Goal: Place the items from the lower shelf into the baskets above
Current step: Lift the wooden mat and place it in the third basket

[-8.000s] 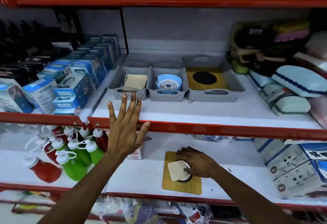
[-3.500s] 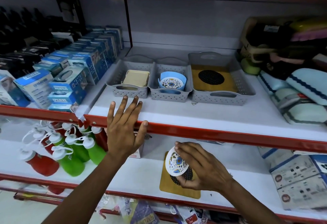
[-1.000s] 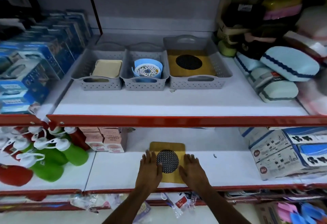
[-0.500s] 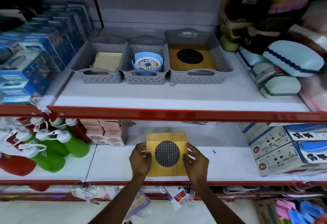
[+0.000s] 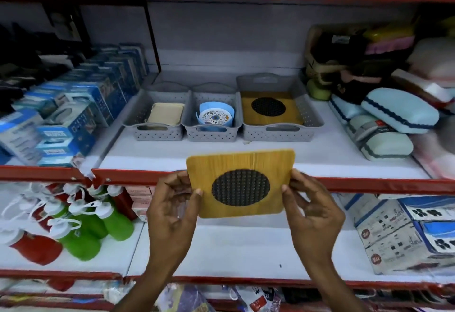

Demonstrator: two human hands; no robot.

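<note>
I'm seeing wooden trivet (image 5: 242,183) sitting between both hands | left hand (image 5: 172,209), right hand (image 5: 311,209) pinching its side edges | palms facing in, back fingers probably curling behind

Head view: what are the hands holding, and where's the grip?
A wooden trivet with a black mesh centre, pinched by its side edges: left hand on the left edge, right hand on the right.

Between the hands, a yellow-brown wood-grain mat (image 5: 240,183) with a black dotted disc; above it, 3 grey perforated baskets (image 5: 280,112), seemingly plastic.
</note>
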